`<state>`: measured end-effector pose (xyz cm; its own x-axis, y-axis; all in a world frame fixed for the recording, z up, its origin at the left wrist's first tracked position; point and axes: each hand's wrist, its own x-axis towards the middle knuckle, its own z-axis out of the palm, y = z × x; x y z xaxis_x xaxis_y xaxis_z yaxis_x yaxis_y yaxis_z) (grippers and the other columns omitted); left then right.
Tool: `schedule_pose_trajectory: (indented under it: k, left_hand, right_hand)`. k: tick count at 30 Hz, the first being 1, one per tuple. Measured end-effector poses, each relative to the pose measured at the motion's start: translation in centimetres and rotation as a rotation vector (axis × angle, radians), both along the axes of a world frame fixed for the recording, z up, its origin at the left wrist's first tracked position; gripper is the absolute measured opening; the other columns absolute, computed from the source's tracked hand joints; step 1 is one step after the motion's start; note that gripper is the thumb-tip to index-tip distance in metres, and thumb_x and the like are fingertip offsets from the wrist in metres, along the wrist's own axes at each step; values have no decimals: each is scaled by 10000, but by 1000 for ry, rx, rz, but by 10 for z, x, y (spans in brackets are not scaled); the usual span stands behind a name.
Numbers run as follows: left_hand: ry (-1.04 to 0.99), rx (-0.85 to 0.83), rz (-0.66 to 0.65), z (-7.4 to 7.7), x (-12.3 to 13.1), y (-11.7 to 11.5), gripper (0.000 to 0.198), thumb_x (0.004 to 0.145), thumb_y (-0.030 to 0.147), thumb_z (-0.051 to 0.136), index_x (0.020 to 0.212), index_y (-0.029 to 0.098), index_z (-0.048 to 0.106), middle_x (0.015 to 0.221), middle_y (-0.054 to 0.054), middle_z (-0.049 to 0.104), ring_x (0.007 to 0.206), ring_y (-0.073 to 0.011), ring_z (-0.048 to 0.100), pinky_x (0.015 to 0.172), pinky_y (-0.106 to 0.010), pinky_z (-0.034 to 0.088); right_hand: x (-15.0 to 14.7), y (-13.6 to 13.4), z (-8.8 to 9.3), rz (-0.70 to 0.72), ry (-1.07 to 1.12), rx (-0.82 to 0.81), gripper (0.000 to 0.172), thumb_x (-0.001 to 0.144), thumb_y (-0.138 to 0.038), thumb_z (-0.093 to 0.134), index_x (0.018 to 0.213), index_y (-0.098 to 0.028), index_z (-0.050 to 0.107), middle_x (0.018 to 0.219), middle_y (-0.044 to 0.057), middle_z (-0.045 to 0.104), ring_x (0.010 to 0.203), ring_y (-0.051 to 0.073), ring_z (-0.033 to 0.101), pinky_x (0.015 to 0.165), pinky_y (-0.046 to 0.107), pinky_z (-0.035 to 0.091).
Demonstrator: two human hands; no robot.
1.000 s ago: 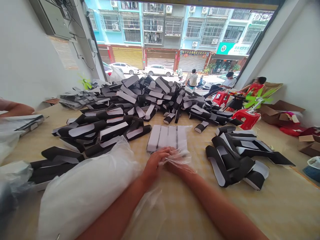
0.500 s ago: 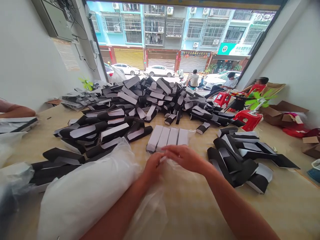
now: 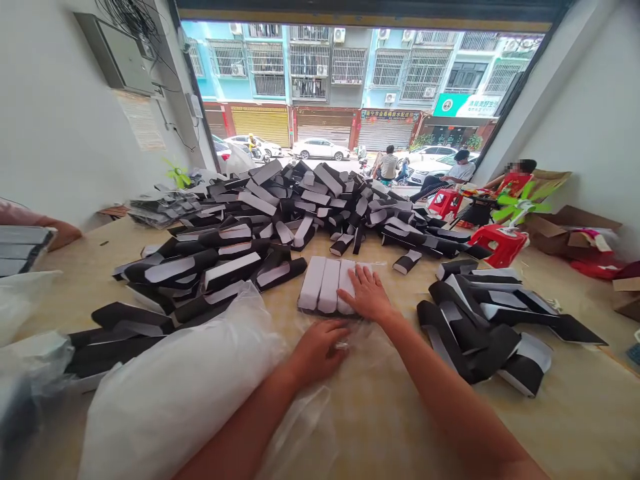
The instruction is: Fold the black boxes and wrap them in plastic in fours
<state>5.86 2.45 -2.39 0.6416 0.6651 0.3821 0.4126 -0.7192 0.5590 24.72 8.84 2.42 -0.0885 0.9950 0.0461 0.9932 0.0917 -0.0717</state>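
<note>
Several white blocks lie side by side in a clear plastic bag on the table. My right hand rests flat over the right-hand blocks with its fingers spread. Just below the row, my left hand is curled, its fingers closed on the bag's loose clear plastic. A large bundle of whitish plastic bags lies beside my left forearm.
A large heap of black and white pieces spreads across the back. More pieces lie at the right and left. Another person's arm is at the left edge. Red stools and a carton stand beyond the table.
My right hand has moved forward and spread flat on the blocks. My left hand has drawn slightly down, nearer to me. The person's arm and packed blocks at the left have shifted.
</note>
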Motion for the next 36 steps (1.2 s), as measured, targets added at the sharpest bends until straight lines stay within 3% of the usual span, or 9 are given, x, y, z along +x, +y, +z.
schedule_pose_trajectory:
  k: [7,12,17,21,25,30,34,36]
  left_hand:
    - [24,41,-18,2,0,-2,476,801,240,716,1272,215,653,1343,-130,653,1248,-310,606,1054,-474,474]
    - [41,34,3,-1,1,0,464,786,271,742,1240,211,667,1340,-131,654,1247,-322,598,1059,-483,460]
    - [23,31,-11,-1,2,2,388,785,267,741,1168,212,702,1214,-110,709,1159,-316,627,1017,-466,476]
    - [14,19,-22,5,2,-1,354,777,323,759,1107,200,725,1170,-110,714,1116,-319,632,989,-461,486]
    - [-86,23,-42,8,-1,-3,369,880,480,649,1123,213,724,1181,-110,707,1142,-303,619,1016,-453,467]
    - [-267,5,26,2,-15,-2,398,1019,439,399,1081,218,725,1360,-109,631,1305,-265,540,1103,-436,418]
    - [-365,23,68,3,-33,-1,340,1022,370,403,1044,220,707,1324,-97,641,1267,-234,570,1082,-413,455]
    - [-393,64,153,4,-41,0,278,1004,322,443,1032,225,702,1294,-93,643,1230,-228,589,1070,-413,466]
  right_hand:
    - [-11,3,-5,53,5,33,796,969,-683,326,1588,-185,273,1674,116,138,1545,338,104,1238,560,74]
    - [-14,0,-6,95,0,63,780,979,-658,336,1577,-160,298,1657,145,195,1535,344,163,1229,577,117]
    - [-21,-16,-14,282,-12,135,720,993,-637,331,1558,-192,350,1655,118,206,1532,311,197,1233,556,155]
    - [-23,-24,-22,334,-26,175,639,1021,-561,346,1529,-178,404,1629,126,287,1511,301,268,1222,549,209]
    - [-13,-36,-27,399,-24,325,519,1050,-428,342,1451,-145,511,1566,148,417,1462,289,373,1216,531,231]
    - [10,-66,-39,450,-25,530,463,1019,-362,443,1424,-154,529,1554,144,442,1451,287,379,1223,530,181]
    - [22,-86,-46,519,-45,521,529,957,-414,559,1427,-174,521,1556,133,440,1439,311,379,1210,546,185]
    - [24,-90,-47,541,-41,493,484,945,-406,580,1374,-182,569,1528,137,474,1416,308,402,1193,531,228]
